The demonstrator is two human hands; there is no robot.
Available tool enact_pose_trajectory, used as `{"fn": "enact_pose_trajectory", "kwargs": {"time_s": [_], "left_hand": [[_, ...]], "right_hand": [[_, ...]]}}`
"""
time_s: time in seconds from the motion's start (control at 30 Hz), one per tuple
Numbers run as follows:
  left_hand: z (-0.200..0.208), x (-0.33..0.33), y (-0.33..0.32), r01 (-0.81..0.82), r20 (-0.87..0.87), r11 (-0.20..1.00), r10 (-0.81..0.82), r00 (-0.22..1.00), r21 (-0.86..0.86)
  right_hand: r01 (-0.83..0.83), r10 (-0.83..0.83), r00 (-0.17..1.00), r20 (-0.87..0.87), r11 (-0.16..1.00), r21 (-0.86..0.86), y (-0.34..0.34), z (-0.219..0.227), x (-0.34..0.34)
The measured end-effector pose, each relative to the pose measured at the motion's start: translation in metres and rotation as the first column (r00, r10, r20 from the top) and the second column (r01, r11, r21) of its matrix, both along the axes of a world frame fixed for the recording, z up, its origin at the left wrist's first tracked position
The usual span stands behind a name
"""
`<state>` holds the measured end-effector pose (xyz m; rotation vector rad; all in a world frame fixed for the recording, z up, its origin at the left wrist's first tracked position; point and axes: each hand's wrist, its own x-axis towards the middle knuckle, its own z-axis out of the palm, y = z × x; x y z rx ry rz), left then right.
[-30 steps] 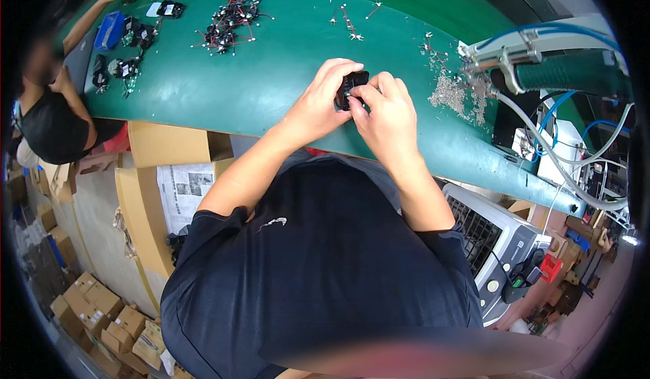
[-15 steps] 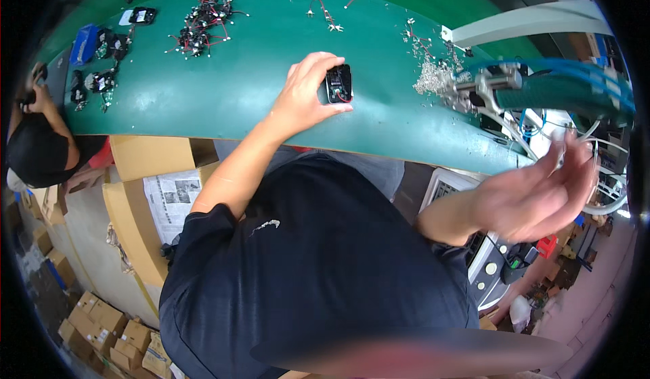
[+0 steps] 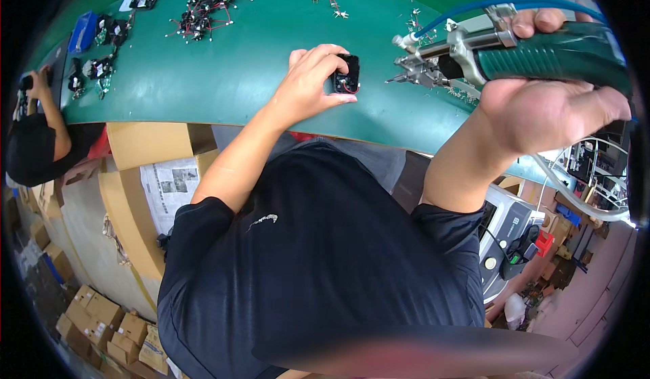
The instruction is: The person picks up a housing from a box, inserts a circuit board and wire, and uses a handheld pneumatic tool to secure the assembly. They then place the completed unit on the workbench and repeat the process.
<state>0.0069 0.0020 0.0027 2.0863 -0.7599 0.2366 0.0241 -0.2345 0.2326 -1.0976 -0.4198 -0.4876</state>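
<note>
My left hand grips a small black electronics housing by its sides, on the green worktable. The housing's open inside faces up, and a short red wire shows at its lower end. On the right, my right hand is wrapped round the green ribbed handle of a pneumatic screwdriver with a metal nose. Its tip points left toward the housing, with a gap between them. A blue air hose runs over the tool.
Small screws lie partly hidden behind the tool. Wired black parts are heaped at the back, with loose wire leads nearby. A blue bin stands far left, near another person. An open carton sits below the table edge.
My right hand has moved up and closed round the screwdriver, which has swung left toward the housing. My left fingers have shifted, one now reaching over the housing's edge.
</note>
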Motion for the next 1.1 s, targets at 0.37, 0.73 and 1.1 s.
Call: {"fn": "enact_pose_trajectory", "kwargs": {"time_s": [0.37, 0.73, 1.1], "left_hand": [[0.002, -0.002, 0.0, 0.001, 0.04, 0.998, -0.004, 0.999, 0.058], [0.006, -0.003, 0.0, -0.003, 0.0, 0.998, 0.003, 1.0, 0.057], [0.006, -0.002, 0.0, 0.003, -0.014, 0.999, -0.002, 1.0, 0.042]], "right_hand": [[-0.034, 0.043, 0.987, 0.152, 0.998, -0.059, 0.068, -0.032, -0.012], [0.324, -0.328, 0.94, -0.092, 0.945, -0.051, 0.076, -0.081, -0.005], [0.281, -0.285, 0.953, -0.106, 0.958, -0.055, 0.074, -0.09, -0.006]]}}
